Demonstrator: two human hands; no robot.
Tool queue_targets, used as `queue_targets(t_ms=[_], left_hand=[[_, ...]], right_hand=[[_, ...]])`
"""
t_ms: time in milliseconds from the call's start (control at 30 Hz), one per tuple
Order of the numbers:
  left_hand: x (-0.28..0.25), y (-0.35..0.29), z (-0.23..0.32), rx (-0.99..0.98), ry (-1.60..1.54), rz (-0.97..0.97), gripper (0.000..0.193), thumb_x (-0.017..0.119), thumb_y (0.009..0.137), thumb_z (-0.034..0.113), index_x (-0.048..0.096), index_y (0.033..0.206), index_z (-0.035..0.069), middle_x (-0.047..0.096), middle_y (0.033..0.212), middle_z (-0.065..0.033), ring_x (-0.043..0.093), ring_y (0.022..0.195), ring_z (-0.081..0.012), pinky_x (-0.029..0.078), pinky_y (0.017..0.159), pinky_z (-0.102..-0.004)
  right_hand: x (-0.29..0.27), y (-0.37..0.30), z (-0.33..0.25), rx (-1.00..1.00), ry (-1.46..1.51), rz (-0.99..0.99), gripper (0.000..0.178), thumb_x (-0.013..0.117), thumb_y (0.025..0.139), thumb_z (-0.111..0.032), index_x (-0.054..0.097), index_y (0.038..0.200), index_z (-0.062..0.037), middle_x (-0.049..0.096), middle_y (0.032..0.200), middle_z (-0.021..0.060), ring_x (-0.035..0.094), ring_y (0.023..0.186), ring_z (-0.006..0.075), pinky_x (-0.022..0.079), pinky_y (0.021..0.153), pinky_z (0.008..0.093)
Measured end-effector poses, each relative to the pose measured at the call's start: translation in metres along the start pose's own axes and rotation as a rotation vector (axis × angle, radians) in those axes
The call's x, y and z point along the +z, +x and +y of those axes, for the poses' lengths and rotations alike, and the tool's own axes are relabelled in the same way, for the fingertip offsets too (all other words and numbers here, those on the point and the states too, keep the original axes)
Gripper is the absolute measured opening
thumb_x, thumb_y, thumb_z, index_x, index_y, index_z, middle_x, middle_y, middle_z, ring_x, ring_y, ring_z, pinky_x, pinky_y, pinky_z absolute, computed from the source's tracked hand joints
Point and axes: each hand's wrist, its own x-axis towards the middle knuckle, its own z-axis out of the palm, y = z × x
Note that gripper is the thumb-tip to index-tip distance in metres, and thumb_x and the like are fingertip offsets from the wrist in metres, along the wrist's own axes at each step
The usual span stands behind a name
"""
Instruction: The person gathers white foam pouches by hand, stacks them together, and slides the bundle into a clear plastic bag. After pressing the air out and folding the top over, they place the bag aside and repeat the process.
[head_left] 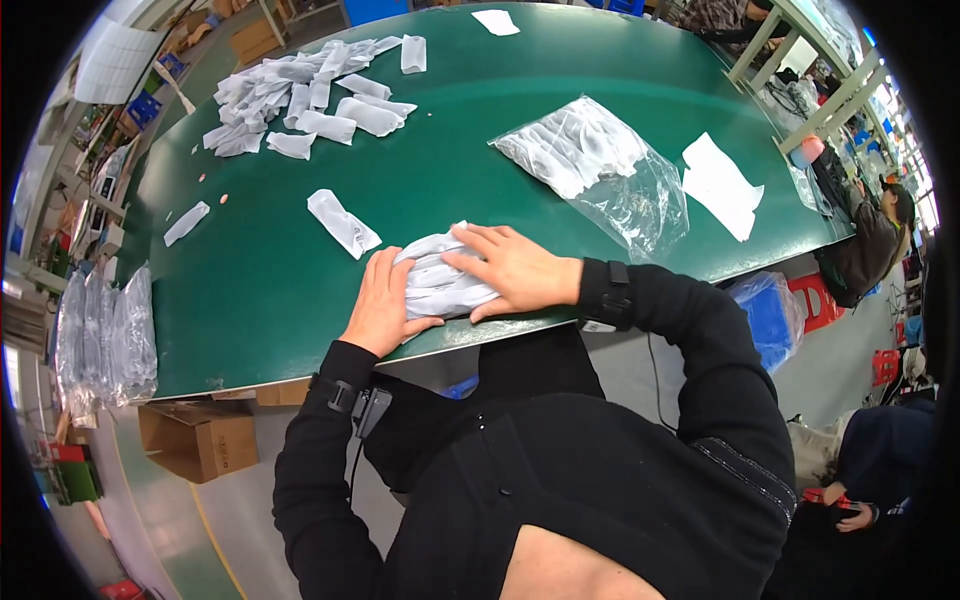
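A bundle of folded light grey fabric pieces (437, 282) lies at the near edge of the green table, several pieces side by side. My left hand (378, 303) presses against the left side of the bundle, its thumb along the near side. From the right, my right hand (515, 272) holds the bundle, with fingers over its top and the thumb at its near side. The two hands squeeze it between them. One loose folded piece (342, 222) lies just beyond my left hand. The undersides of the fingers are hidden.
A heap of similar folded pieces (268, 92) covers the table's far left. Right of centre lies a clear plastic bag (590, 160) partly filled with fabric pieces, beside white paper (720, 187). Packed clear bags (105, 335) hang at the left edge. Other people are at the right.
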Motion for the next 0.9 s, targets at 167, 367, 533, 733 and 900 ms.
queue_targets(t_ms=[167,367,533,733,900], left_hand=[[-0.007,0.004,0.007,-0.05,0.075,-0.065,0.089,0.085,0.063,0.037,0.04,0.132,0.002,0.032,0.139,-0.0245,0.028,0.133,-0.045,0.031,0.109,-0.0501],[-0.003,0.003,0.004,-0.034,0.114,-0.064,0.088,0.084,0.064,0.041,0.042,0.131,0.002,0.032,0.139,-0.0243,0.026,0.134,-0.0453,0.029,0.109,-0.051],[-0.002,0.006,0.005,-0.054,0.029,-0.055,0.084,0.083,0.066,0.036,0.042,0.131,0.001,0.033,0.138,-0.0238,0.03,0.131,-0.0449,0.03,0.108,-0.051],[0.009,0.001,-0.008,0.038,-0.148,0.086,0.079,0.078,0.072,0.025,0.038,0.135,0.0,0.033,0.138,-0.0235,0.033,0.127,-0.044,0.031,0.107,-0.049],[0.015,0.0,-0.007,-0.041,-0.091,0.071,0.074,0.07,0.08,0.018,0.032,0.14,-0.002,0.036,0.137,-0.0235,0.036,0.127,-0.0412,0.032,0.107,-0.0445]], right_hand=[[-0.012,0.004,0.017,0.593,0.568,-0.039,0.045,0.069,0.081,-0.04,0.063,0.104,-0.0025,0.06,0.103,0.0187,0.057,0.103,0.0365,0.049,0.08,0.0439],[0.014,0.0,0.03,0.472,0.404,-0.156,0.035,0.071,0.08,-0.034,0.063,0.095,-0.0031,0.061,0.095,0.0157,0.059,0.097,0.0345,0.049,0.075,0.0413],[-0.018,0.02,0.007,0.144,0.147,0.156,0.076,0.079,0.068,-0.044,0.051,0.125,-0.0026,0.05,0.12,0.0241,0.048,0.112,0.0414,0.043,0.09,0.0483],[0.038,0.041,0.0,0.007,0.18,-0.04,0.099,0.083,0.06,-0.048,0.042,0.135,0.0017,0.047,0.117,0.0263,0.048,0.104,0.0398,0.043,0.087,0.0489],[0.044,0.043,-0.002,0.04,0.248,-0.077,0.093,0.082,0.064,-0.042,0.042,0.135,0.0029,0.049,0.11,0.0241,0.049,0.097,0.0366,0.044,0.084,0.046]])
